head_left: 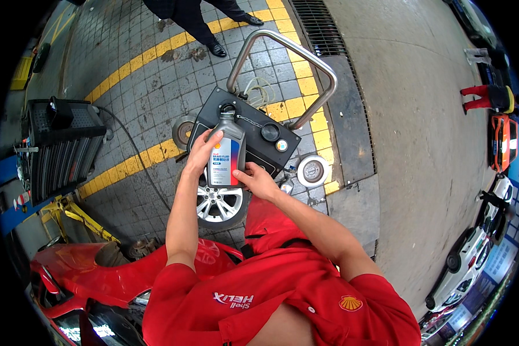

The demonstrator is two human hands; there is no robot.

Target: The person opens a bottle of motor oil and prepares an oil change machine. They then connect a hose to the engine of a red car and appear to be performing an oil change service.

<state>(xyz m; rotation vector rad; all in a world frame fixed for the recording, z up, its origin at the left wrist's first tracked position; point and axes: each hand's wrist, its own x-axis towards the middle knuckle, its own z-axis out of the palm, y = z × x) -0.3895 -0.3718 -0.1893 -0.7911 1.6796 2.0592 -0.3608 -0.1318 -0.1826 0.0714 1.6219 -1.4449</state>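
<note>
Both hands hold a grey plastic fluid bottle (227, 153) with a white, blue and red label. My left hand (202, 150) wraps its upper left side, thumb over the front. Lower down on the right, my right hand (258, 180) grips near the base, thumb on the label. The bottle's neck points away from me, at the round filler opening (228, 107) of a black box-shaped machine (213, 101). Whether fluid is flowing cannot be seen. A black cap (270, 132) on a chain (249, 121) lies on the machine's top, right of the bottle.
A bent metal handle (288, 36) rises from the machine's far side. Close by are a silver-spoked wheel (220, 205), a brake disc (313, 171) and another disc (183, 131). A red car (98, 271) stands left, below a black cart (63, 144). Another person's legs (193, 26) are ahead.
</note>
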